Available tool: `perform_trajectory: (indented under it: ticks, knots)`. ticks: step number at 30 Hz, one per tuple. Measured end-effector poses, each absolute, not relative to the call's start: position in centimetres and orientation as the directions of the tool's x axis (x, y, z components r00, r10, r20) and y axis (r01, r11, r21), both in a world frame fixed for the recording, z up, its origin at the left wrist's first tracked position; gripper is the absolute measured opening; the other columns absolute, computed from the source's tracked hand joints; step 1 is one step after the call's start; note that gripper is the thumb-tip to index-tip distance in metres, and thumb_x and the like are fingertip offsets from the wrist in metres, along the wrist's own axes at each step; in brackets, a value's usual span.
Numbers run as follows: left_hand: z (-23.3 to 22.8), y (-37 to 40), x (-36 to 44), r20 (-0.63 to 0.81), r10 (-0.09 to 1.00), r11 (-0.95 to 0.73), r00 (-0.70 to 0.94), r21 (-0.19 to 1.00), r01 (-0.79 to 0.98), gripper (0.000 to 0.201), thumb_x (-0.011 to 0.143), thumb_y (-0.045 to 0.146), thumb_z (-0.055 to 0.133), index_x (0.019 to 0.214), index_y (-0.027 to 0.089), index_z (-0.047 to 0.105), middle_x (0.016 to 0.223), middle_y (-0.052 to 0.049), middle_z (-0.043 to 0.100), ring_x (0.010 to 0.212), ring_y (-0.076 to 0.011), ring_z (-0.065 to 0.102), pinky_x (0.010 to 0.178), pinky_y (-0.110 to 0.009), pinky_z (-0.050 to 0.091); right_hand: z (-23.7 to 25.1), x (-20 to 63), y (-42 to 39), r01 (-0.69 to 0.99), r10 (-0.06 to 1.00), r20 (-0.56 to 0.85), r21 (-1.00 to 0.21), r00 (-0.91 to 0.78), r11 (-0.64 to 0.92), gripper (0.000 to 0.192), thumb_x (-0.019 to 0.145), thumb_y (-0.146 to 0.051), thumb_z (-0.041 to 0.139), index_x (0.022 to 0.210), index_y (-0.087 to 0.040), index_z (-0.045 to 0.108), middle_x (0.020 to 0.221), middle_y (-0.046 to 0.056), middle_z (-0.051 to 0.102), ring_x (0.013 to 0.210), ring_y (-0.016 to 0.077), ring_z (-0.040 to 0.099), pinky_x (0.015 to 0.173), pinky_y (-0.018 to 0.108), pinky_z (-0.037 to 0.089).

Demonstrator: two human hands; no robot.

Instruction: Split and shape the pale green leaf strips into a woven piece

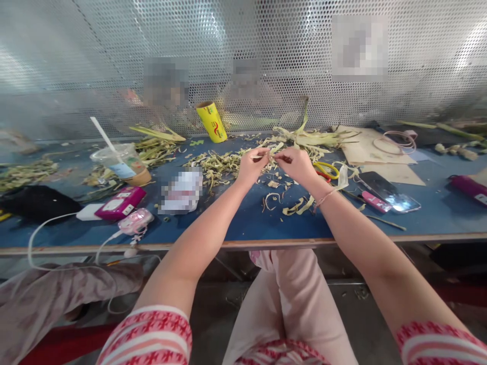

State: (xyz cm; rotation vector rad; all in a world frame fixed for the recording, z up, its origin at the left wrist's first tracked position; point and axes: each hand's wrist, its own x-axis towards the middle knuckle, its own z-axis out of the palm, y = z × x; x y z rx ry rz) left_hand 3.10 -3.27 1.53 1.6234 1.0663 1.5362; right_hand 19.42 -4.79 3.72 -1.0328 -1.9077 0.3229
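Note:
My left hand and my right hand meet above the blue table, both pinching a thin pale green leaf strip between their fingertips. A heap of dried leaf strips lies just left of my hands. Longer green leaves are piled behind them. Curled leaf scraps are scattered under my wrists. Yellow-handled scissors lie right beside my right hand.
A plastic cup with a straw stands at left, next to a magenta power bank and a pink device on white cables. A yellow roll leans at the back. A phone lies at right. A perforated metal screen backs the table.

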Motion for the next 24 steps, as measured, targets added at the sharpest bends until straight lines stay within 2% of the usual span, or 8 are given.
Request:
perform_trajectory:
  ticks: [4,7,10,14,17,24]
  knots:
    - [1.5,-3.1,3.0,0.478,0.878,-0.465,-0.026,0.865,0.186,0.022,0.078,0.029,0.066,0.095,0.016,0.073,0.081,-0.005,0.075,0.073,-0.0147,0.065,0.072,-0.029,0.052,3.7,19.4,-5.0,0.452,0.79,0.567,-0.657,-0.232,0.604,0.017,0.076,-0.019,0.062,0.092,-0.018,0.069,0.071,0.002,0.065,0.068,0.0153,0.06,0.071,0.029,0.05]
    - [1.6,-3.3,2.9,0.509,0.86,-0.484,-0.031,0.833,0.267,0.018,0.079,0.023,0.064,0.092,0.015,0.073,0.081,-0.005,0.075,0.073,-0.0149,0.066,0.072,-0.029,0.052,3.5,19.2,-5.0,0.398,0.768,0.579,-0.659,-0.274,0.639,0.011,0.078,-0.02,0.059,0.086,-0.018,0.067,0.077,0.003,0.068,0.073,0.0158,0.063,0.073,0.029,0.051]
    - [1.8,-3.7,2.9,0.556,0.831,-0.523,-0.017,0.791,0.318,0.015,0.08,0.02,0.062,0.089,0.015,0.073,0.085,-0.006,0.076,0.077,-0.0155,0.068,0.075,-0.029,0.054,3.4,19.0,-4.9,0.38,0.744,0.604,-0.642,-0.285,0.666,0.014,0.078,-0.017,0.054,0.083,-0.018,0.067,0.087,0.006,0.071,0.081,0.0175,0.065,0.077,0.031,0.052]
    - [1.9,-4.1,3.0,0.616,0.788,-0.566,-0.027,0.739,0.365,0.014,0.078,0.016,0.061,0.086,0.016,0.072,0.089,-0.007,0.077,0.084,-0.0165,0.07,0.079,-0.029,0.056,3.2,18.5,-4.8,0.32,0.755,0.605,-0.684,-0.254,0.656,0.011,0.077,-0.023,0.057,0.083,-0.017,0.065,0.084,0.006,0.07,0.078,0.0178,0.065,0.074,0.032,0.054]
    - [1.8,-4.0,3.1,0.652,0.758,-0.588,-0.012,0.692,0.419,0.014,0.077,0.013,0.061,0.085,0.016,0.072,0.089,-0.006,0.076,0.084,-0.0164,0.07,0.081,-0.03,0.056,3.1,18.4,-4.8,0.333,0.77,0.602,-0.696,-0.21,0.636,0.013,0.073,-0.029,0.065,0.08,-0.019,0.061,0.079,0.004,0.067,0.072,0.0166,0.062,0.072,0.033,0.054]
    - [1.7,-3.8,3.1,0.65,0.759,-0.568,-0.025,0.681,0.462,0.012,0.077,0.014,0.063,0.083,0.016,0.072,0.089,-0.007,0.076,0.084,-0.0163,0.07,0.077,-0.028,0.056,2.9,18.4,-4.4,0.444,0.729,0.656,-0.603,-0.197,0.663,0.009,0.07,-0.018,0.063,0.076,-0.02,0.056,0.077,0.003,0.064,0.07,0.015,0.058,0.07,0.031,0.051]
